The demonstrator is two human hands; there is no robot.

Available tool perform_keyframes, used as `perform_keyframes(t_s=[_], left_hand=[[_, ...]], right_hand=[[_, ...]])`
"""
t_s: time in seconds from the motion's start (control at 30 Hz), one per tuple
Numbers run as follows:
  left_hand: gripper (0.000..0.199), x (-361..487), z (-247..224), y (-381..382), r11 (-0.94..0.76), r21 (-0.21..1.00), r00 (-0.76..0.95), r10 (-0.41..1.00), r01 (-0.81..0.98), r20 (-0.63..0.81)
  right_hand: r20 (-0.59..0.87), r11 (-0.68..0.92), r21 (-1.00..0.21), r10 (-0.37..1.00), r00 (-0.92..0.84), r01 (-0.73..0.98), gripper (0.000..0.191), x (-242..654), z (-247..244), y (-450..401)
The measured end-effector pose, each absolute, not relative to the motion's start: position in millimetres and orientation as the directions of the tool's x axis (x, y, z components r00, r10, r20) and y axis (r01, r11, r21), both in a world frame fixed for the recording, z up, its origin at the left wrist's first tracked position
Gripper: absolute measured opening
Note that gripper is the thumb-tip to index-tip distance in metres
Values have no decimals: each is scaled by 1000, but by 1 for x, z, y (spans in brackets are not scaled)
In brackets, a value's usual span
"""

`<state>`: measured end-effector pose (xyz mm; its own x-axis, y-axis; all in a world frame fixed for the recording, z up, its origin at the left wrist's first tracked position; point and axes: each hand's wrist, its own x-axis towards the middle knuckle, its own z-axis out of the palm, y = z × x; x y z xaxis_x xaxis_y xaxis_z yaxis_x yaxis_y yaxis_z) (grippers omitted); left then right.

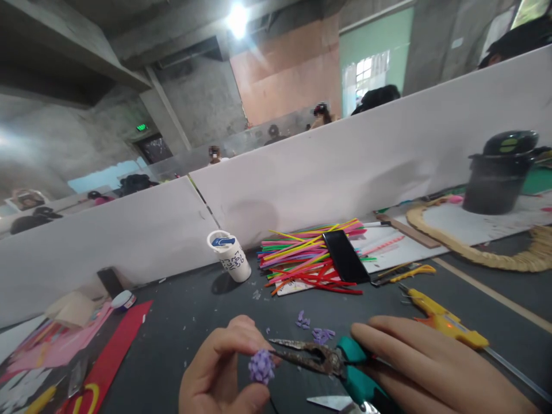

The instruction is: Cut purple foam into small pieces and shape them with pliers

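Observation:
Between the fingers of my left hand (226, 365) is a small purple ball of clustered bits (261, 366), perhaps on a thin dark stem that runs down out of view. My right hand (435, 365) grips long-nose pliers (330, 363) with green handles. The jaws are parted, and one tip reaches my left fingers beside the purple ball. Loose purple pieces (323, 335) lie on the dark table just beyond the pliers. Under the pliers a pointed metal blade (330, 401) shows in part.
Colourful pipe-cleaner-like strips (297, 256) and a black phone (346, 257) lie ahead, near a white cup (230, 257). A yellow glue gun (446, 318) rests at right, a black bin (495, 183) behind it. Yellow-handled scissors (88, 398) and red sheet (116, 351) are at left. A white partition (302, 172) crosses behind; people sit beyond.

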<state>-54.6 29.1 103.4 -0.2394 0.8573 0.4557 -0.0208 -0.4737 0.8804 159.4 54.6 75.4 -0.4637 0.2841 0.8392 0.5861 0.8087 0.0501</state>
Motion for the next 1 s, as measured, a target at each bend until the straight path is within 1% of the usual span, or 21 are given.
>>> perform_keyframes(t_s=[0.17, 0.4, 0.77, 1.0], left_hand=[[18, -61, 99, 32, -475, 878, -160, 872, -57, 462], [18, -71, 95, 36, -591, 806, 28, 807, 34, 590], [16, -71, 97, 40, -602, 797, 46, 798, 47, 600], [17, -71, 97, 39, -592, 803, 37, 806, 69, 591]], right_hand=[[810, 804, 131, 250, -530, 580, 29, 163, 71, 55], [809, 778, 175, 235, -539, 603, 27, 165, 69, 55], [824, 777, 188, 208, -527, 600, 29, 163, 72, 56], [826, 789, 159, 223, -518, 593, 30, 162, 76, 54]])
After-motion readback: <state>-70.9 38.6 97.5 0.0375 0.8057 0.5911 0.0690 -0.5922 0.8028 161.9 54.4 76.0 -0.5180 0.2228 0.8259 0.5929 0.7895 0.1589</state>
